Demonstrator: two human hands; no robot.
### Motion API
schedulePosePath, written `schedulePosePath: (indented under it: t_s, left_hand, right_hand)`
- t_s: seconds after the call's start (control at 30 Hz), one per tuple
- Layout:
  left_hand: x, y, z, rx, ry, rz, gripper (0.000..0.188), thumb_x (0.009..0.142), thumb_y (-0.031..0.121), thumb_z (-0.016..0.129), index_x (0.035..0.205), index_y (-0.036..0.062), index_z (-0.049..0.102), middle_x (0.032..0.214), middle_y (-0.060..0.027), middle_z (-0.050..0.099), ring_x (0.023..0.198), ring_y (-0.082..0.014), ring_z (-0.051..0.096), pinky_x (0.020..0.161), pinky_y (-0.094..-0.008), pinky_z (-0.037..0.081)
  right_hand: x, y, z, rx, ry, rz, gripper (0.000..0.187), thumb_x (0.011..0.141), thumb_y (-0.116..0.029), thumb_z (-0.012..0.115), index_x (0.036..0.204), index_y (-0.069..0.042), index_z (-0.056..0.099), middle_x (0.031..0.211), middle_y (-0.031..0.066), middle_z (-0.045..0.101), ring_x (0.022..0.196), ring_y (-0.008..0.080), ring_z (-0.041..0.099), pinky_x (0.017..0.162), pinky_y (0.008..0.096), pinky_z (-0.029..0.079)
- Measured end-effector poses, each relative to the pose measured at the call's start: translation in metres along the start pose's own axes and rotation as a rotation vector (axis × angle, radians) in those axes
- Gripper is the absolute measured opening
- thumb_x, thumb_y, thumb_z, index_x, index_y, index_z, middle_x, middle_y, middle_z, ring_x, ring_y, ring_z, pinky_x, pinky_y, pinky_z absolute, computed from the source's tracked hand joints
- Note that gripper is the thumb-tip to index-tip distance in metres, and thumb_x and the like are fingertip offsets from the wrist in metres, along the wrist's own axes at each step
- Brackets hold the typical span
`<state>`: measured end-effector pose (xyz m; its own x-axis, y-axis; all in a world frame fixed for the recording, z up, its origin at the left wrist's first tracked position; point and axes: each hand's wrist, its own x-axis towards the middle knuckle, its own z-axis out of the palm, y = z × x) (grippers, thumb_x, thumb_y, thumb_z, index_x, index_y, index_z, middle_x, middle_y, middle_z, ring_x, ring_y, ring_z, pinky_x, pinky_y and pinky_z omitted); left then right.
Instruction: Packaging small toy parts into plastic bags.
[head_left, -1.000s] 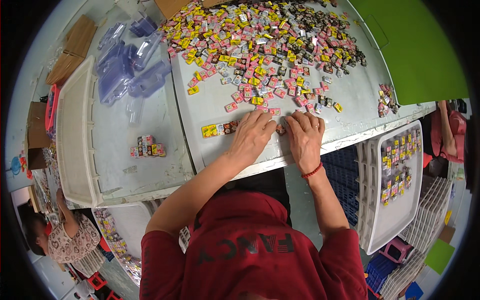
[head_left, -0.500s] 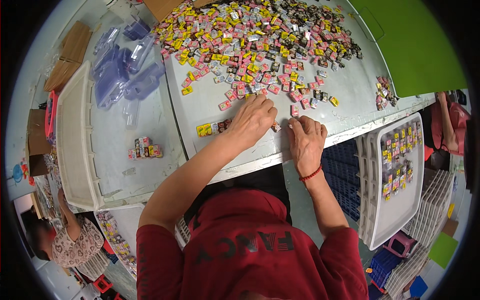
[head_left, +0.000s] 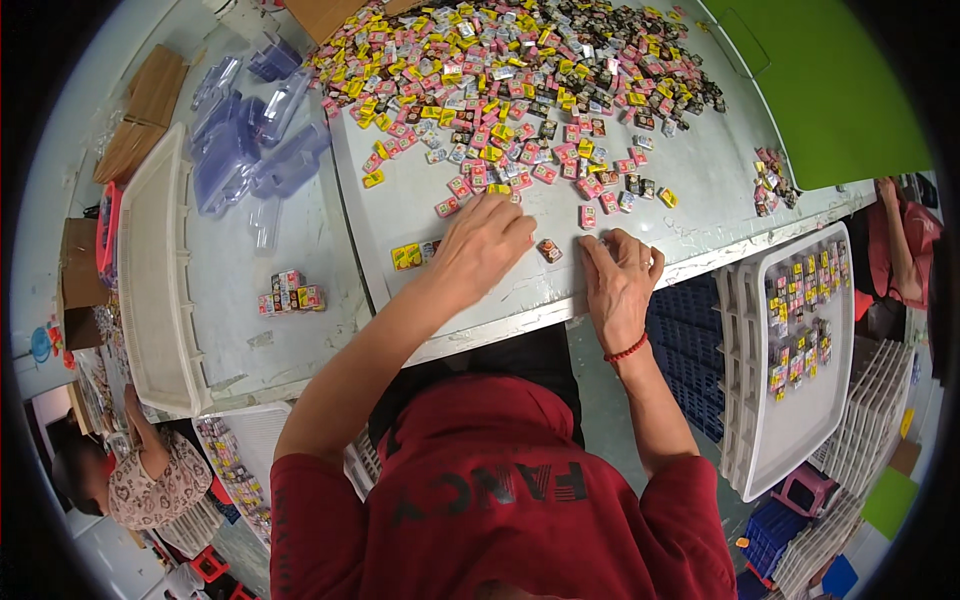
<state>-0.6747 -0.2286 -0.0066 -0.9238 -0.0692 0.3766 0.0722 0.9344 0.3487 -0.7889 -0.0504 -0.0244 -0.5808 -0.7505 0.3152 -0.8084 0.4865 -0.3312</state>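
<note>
My left hand (head_left: pixel 487 243) is over the table, fingers curled down and closed at the right end of a short row of tiny boxes (head_left: pixel 408 256), yellow then dark. The hand covers the rest of the row and whatever is under its fingertips. Just right of it, a small brown box (head_left: pixel 549 251) lies alone. My right hand (head_left: pixel 617 275), with a red bead bracelet at the wrist, rests near the front edge. Its thumb and forefinger are bent but apart, with nothing visible between them. A small pink box (head_left: pixel 588 216) lies just beyond those fingertips.
A large heap of tiny boxes (head_left: pixel 520 70) covers the far table. Clear plastic cases (head_left: pixel 225 150), a white tray (head_left: pixel 150 270) and a small box stack (head_left: pixel 290 295) are left. A green board (head_left: pixel 830 100) and stacked trays (head_left: pixel 800 400) stand right. Another person (head_left: pixel 150 480) is lower left.
My left hand has shifted left along the row, leaving the brown box fully uncovered. My right thumb and forefinger have parted slightly; the pale thing seen at them earlier no longer shows.
</note>
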Motion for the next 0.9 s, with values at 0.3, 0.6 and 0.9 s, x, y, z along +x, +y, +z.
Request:
schedulePosePath:
  t_s: [0.3,0.6,0.9]
  left_hand:
    - [-0.021,0.041,0.028,-0.059,0.184,-0.296,0.022,0.073,0.004,0.072,0.091,0.0033,0.060,0.091,-0.0098,0.058,0.086,-0.0285,0.057,0.075,-0.0375,0.047]
    - [-0.019,0.043,0.039,-0.053,0.204,-0.326,0.027,0.076,0.005,0.070,0.101,-0.0001,0.061,0.107,-0.0137,0.060,0.099,-0.0301,0.057,0.083,-0.0385,0.049]
    - [-0.010,0.034,0.051,-0.154,0.233,-0.170,0.023,0.080,0.003,0.060,0.102,-0.0012,0.060,0.103,-0.0127,0.059,0.097,-0.0291,0.055,0.083,-0.0360,0.049]
  right_hand:
    - [-0.004,0.008,0.005,0.115,0.099,-0.060,0.030,0.078,-0.007,0.070,0.108,-0.011,0.066,0.103,0.0054,0.063,0.099,0.0215,0.057,0.101,0.0465,0.030]
    - [0.010,0.002,0.006,0.200,-0.008,-0.139,0.033,0.074,-0.011,0.075,0.105,-0.011,0.066,0.095,0.0042,0.068,0.097,0.0222,0.060,0.102,0.0470,0.031]
    - [0.006,0.011,0.012,0.247,0.034,-0.204,0.021,0.075,-0.006,0.073,0.094,-0.012,0.067,0.101,0.0026,0.067,0.100,0.0226,0.060,0.102,0.0472,0.031]
